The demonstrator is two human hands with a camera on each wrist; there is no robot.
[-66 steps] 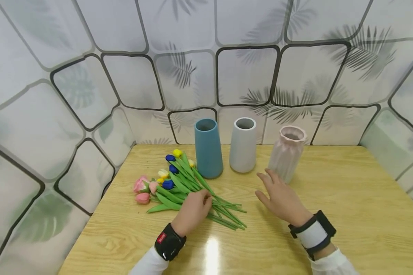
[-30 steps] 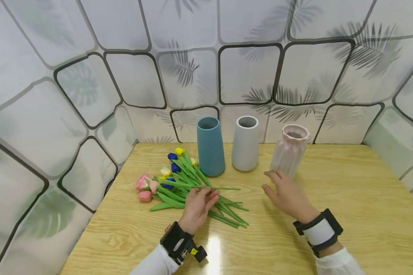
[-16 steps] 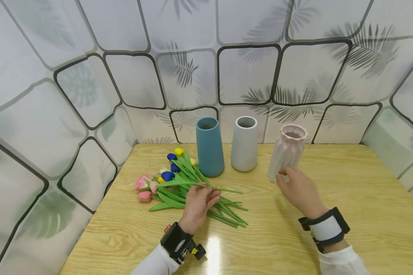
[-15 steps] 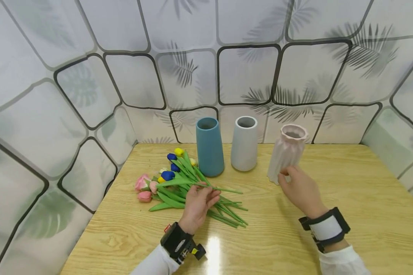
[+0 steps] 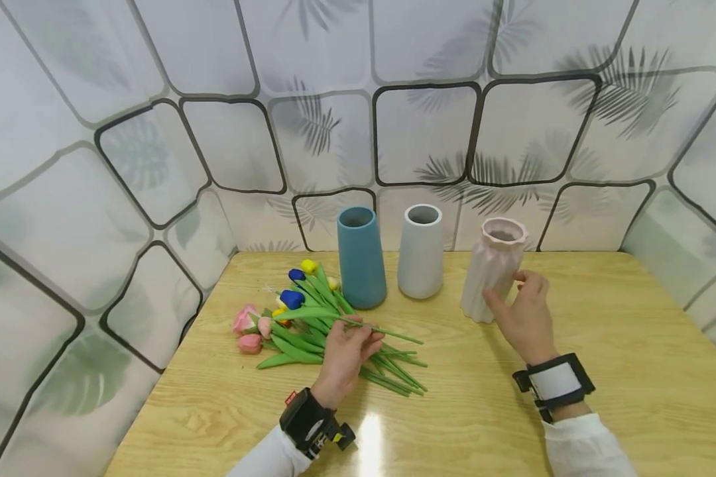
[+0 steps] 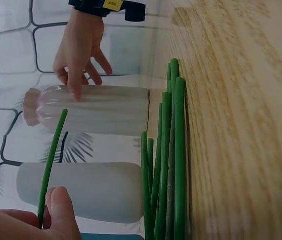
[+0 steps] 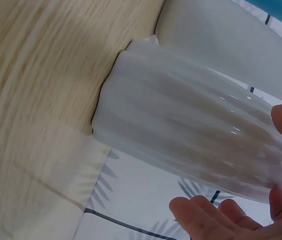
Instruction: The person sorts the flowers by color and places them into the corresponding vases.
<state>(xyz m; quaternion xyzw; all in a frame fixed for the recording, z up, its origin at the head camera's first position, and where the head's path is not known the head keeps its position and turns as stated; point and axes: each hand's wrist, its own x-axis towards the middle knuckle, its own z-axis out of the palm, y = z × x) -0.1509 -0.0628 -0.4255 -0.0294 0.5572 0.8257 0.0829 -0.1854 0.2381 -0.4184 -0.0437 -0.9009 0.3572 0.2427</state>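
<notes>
My left hand (image 5: 345,354) pinches the green stem of a blue artificial tulip (image 5: 292,299) between thumb and fingers. It holds the tulip just above a pile of tulips (image 5: 298,341) with pink, yellow, white and blue heads, spread on the table. In the left wrist view the tulip's stem (image 6: 54,160) sticks out past the thumb. My right hand (image 5: 525,318) grips the pale pink ribbed vase (image 5: 489,275), thumb on one side and index finger on the other. The right wrist view has this vase (image 7: 180,115) standing upright on the table, with the other fingers (image 7: 195,217) off its wall.
A blue vase (image 5: 361,265) and a white vase (image 5: 420,262) stand upright at the back, left of the pink one. Patterned cloth (image 5: 429,132) closes off the wooden table (image 5: 453,424) behind and at both sides.
My left hand has lifted the blue tulip from the pile, turning palm-up. My right hand has moved right and up around the pink vase. That vase has shifted slightly; the other vases stay put.
</notes>
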